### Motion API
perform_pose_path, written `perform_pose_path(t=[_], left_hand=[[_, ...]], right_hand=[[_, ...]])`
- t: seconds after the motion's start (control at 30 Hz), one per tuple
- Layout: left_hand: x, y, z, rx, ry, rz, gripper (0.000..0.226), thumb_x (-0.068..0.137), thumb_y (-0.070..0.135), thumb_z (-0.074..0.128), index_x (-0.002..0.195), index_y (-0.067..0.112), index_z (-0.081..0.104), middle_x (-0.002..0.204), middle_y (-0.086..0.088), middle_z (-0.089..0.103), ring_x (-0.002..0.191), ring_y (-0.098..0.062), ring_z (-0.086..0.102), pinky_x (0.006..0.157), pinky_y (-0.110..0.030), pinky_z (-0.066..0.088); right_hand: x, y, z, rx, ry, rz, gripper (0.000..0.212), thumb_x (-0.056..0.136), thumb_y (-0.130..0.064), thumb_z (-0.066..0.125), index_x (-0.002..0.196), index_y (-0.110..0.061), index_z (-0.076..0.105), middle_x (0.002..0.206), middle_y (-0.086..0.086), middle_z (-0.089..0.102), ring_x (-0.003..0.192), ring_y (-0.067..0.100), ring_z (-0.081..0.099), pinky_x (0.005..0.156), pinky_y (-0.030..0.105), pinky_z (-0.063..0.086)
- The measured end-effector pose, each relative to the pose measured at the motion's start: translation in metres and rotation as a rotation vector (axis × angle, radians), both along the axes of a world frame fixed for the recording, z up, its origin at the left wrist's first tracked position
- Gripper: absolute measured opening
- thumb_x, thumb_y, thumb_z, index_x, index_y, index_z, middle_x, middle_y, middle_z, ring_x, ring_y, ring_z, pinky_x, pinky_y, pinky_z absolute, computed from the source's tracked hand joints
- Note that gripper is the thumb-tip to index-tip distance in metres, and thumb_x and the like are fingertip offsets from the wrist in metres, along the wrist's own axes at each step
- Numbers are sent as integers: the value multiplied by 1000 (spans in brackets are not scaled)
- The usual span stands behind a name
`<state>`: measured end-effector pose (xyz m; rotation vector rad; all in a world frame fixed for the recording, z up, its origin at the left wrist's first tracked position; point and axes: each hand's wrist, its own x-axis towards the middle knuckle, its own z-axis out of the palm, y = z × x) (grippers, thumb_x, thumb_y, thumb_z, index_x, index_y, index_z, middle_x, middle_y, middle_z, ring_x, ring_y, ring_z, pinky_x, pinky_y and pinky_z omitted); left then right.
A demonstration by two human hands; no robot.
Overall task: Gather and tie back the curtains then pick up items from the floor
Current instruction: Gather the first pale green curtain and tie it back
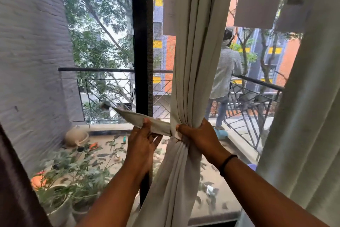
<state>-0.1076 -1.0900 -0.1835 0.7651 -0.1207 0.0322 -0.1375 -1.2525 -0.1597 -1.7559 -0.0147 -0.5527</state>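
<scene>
A pale curtain (191, 61) hung down the middle of the frame, its top cut off by the upper edge and its folds gathered into a narrow waist just below centre. A second curtain (301, 116) filled the right side, its top and bottom both out of view. A dark window frame (142, 42) stood behind the gathered curtain, its lower part hidden by the left arm. Through the glass, a balcony railing (95, 70) crossed the view, partly hidden by cloth, and a person (225, 72) stood beside it with their back turned. Potted plants (70, 180) in the lower left were blurred.

The right hand (198, 134) gripped the gathered waist, fingers curled round the folds. The left hand (142, 140) pinched a tie-back strip (147, 121) between thumb and fingers; the strip ran from the waist towards the left, its far end blurred. Whether it was knotted could not be told.
</scene>
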Motion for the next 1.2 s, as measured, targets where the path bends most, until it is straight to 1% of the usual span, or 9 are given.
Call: perform_pose_path(t=[0.07, 0.27, 0.47, 0.63, 0.73, 0.9, 1.03, 1.1, 1.2], left_hand=[[0, 4, -2, -34, 89, 30, 13, 94, 22, 54, 101, 14, 61, 83, -7, 75, 75, -19, 73, 57, -30, 58], [2, 32, -16, -100, 375, 116, 14, 97, 21, 53, 86, 13, 58, 73, -5, 67, 68, -19, 64, 47, -27, 57], [5, 53, -9, -79, 416, 200, 10, 94, 17, 58, 85, 12, 57, 85, -7, 63, 72, -19, 62, 49, -30, 58], [-1, 54, 10, -1, 328, 264, 11, 94, 17, 58, 85, 11, 57, 81, -7, 62, 67, -17, 61, 47, -25, 57], [-20, 41, 26, 137, 104, 296, 11, 93, 19, 59, 84, 13, 62, 77, -4, 67, 71, -18, 66, 52, -24, 57], [-71, 3, 19, 310, -202, 212, 18, 80, 34, 63, 80, 21, 75, 81, -4, 74, 77, -15, 72, 61, -22, 56], [-82, -21, 0, 417, -84, 85, 20, 84, 41, 57, 98, 27, 63, 104, -3, 67, 102, -13, 63, 81, -19, 50], [-83, -29, -6, 478, -57, 55, 33, 84, 45, 52, 110, 26, 58, 124, -7, 60, 115, -15, 55, 100, -27, 44], [-88, -37, -8, 501, -21, 143, 55, 71, 55, 53, 117, 26, 59, 126, -6, 61, 118, -19, 56, 110, -39, 37]], right_hand=[[-2, 5, 3, -14, -5, -22, 28, 66, -20, 81, 75, -34, 58, 64, -41, 60, 63, -20, 58, 49, 0, 40], [-8, 14, 9, -29, 30, -61, 9, 69, -29, 67, 61, -34, 68, 57, -25, 65, 56, -11, 60, 48, 5, 43], [-14, 25, 9, -102, 21, -38, 20, 66, -33, 59, 60, -52, 65, 52, -24, 63, 50, -10, 59, 45, 2, 39], [-14, 23, 9, -161, 45, -66, 22, 57, -41, 60, 74, -30, 68, 61, -16, 68, 59, -2, 63, 50, 10, 44], [-15, 16, 6, -205, 77, -182, 46, 54, -47, 66, 94, -25, 56, 77, -19, 65, 74, -3, 61, 58, 16, 42], [-20, 11, 2, -256, 128, -285, 67, 51, -66, 71, 97, -27, 44, 86, -15, 58, 79, 9, 57, 67, 29, 43], [-14, 10, 3, -325, 146, -330, 51, 65, -55, 66, 97, -27, 39, 91, -8, 60, 83, 16, 57, 69, 26, 39], [-10, 5, 4, -344, 170, -379, 40, 71, -39, 64, 97, -24, 37, 92, -1, 62, 89, 22, 61, 70, 26, 39], [-8, -3, 10, -307, 172, -390, 40, 70, -22, 60, 101, -19, 36, 93, 3, 60, 95, 29, 62, 73, 30, 44]])
